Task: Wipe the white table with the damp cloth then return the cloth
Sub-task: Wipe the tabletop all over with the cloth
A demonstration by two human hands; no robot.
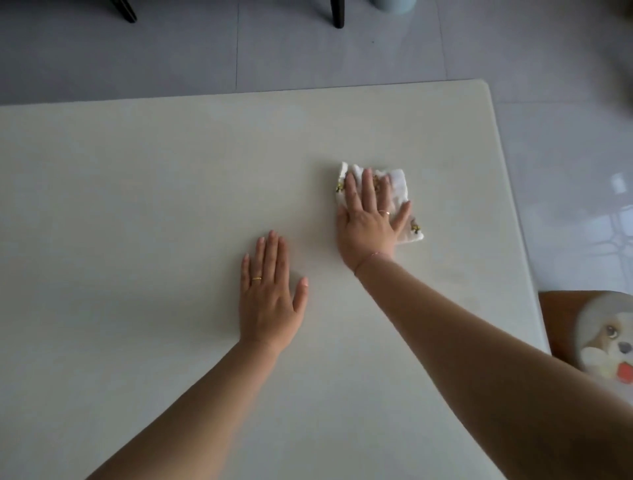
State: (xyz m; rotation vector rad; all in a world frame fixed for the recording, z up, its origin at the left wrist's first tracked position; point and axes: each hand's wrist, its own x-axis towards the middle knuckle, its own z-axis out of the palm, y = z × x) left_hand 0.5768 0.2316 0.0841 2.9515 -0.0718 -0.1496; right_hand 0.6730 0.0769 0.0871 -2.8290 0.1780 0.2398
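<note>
At the top edge of the view a pale round tub [394, 4] stands on the tiled floor [308, 51] beyond the worktop [137, 205]; only its base shows, so what it holds cannot be told. The worktop's far edge runs across the view to a rounded far right corner, and its right edge slants down past a wooden seat [561, 318] with a dog-print cushion [603, 346] just beside it. Bare surface spreads wide to the left and toward the near edge.

The cloth [399, 183] lies toward the far right corner, inside both edges. It is white, rumpled and loosely folded, with small gold-brown printed figures. The right hand [368, 222] lies flat on it, fingers straight and spread, pressing it down rather than gripping; the cloth shows beyond the fingertips and past the little finger. The left hand [269, 301] rests flat on the bare worktop nearer the middle, fingers straight and close together, holding nothing, apart from the cloth.
</note>
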